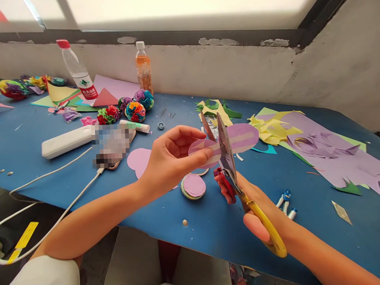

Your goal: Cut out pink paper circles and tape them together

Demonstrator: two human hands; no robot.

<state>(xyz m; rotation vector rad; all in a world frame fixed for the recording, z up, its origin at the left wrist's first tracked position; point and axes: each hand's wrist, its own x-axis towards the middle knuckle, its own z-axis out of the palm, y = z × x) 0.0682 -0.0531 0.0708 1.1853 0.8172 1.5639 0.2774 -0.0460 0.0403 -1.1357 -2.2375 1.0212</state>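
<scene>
Between its thumb and fingers, my left hand [174,153] pinches a purple paper cutout [244,136] made of two joined rounds. My right hand [262,210] grips a pair of scissors [228,151] with yellow and red handles. The blades are apart, and the paper passes between them near its narrow middle. Below the hands, a stack of paper circles [194,185] lies on the table with a purple one on top. Another purple cutout [138,160] lies partly behind my left wrist.
Paper scraps cover a purple sheet [344,152] at right, near a compass [285,201]. A phone [113,146] with a cable, a white power bank [67,141], a glue stick [135,126], paper flowers [135,111], a water bottle [80,76] and an orange drink bottle [143,69] stand or lie left.
</scene>
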